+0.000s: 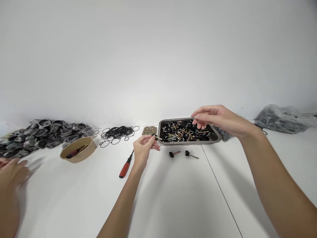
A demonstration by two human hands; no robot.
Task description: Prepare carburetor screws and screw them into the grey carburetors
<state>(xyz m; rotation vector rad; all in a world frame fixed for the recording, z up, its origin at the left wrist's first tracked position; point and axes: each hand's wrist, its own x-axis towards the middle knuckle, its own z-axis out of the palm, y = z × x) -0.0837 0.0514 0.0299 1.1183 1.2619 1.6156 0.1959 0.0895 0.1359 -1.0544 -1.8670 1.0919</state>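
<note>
Black shafted fitting (158, 137), probably light, stiff, best gripped by its head: pinched between left fingers (151, 140); right fingers (205, 117) parted.

Grey parts (42, 134) lie heaped on the left of the table (74, 201), beside a tan bowl (87, 154) (a tool (73, 154) rests inside it). Farther right spread thin black rings (119, 133); a red-handled screwdriver (125, 168) lies nearer, and a plastic bag (279, 119) bulges at far right.

My left hand (145, 145) pinches between thumb and fingers. My right hand (215, 117) hovers higher, fingers loosely bent.
</note>
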